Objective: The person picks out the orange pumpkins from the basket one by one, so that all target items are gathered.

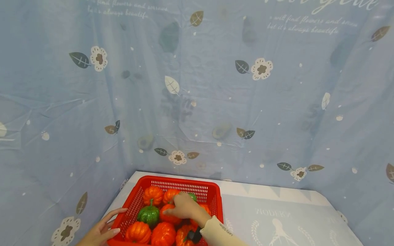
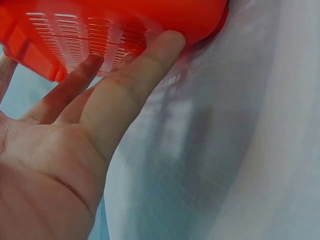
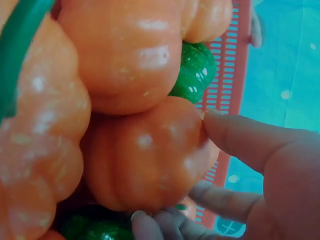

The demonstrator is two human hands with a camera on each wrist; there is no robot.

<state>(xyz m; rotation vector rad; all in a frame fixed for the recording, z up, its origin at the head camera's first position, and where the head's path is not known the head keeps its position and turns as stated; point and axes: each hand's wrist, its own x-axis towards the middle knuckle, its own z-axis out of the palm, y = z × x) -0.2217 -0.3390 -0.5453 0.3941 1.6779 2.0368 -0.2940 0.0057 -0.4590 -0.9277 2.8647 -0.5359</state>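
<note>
A red plastic basket (image 1: 219, 208) holds several shiny orange pumpkins (image 1: 137, 233) and a green pumpkin (image 1: 148, 216) with an upright stem. My left hand (image 1: 99, 233) is at the basket's left side; in the left wrist view its extended fingers and thumb touch the slotted outer wall. Inside the basket, my right hand (image 1: 186, 206) reaches in from the right. It grips an orange pumpkin (image 3: 145, 155), thumb on one side and fingers on the other. The undersides of those fingers are partly hidden.
Another green piece (image 1: 193, 196) shows beyond my right hand, near the basket's back wall. The basket stands at the left end of a table with a pale printed cover (image 1: 295, 218). Blue patterned cloth (image 1: 215, 102) hangs behind the table and along its left.
</note>
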